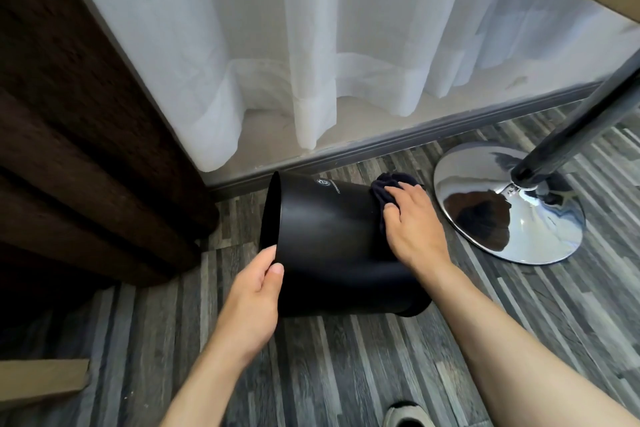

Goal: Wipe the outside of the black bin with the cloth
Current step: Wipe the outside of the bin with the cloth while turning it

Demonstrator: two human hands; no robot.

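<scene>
The black bin (325, 239) lies tipped on its side over the wood-pattern floor, its open mouth facing left and its base toward the lower right. My left hand (254, 298) grips the bin's rim at the near side, thumb on the outside. My right hand (414, 222) presses a dark cloth (384, 189) flat against the bin's upper outer wall near the base end. Most of the cloth is hidden under my palm.
A chrome table base (491, 229) with its pole (575, 121) stands just right of the bin. White sheer curtains (311, 45) and a grey skirting board (398, 142) run behind. A dark brown curtain (69, 149) hangs left. A slipper toe (403, 414) shows at the bottom.
</scene>
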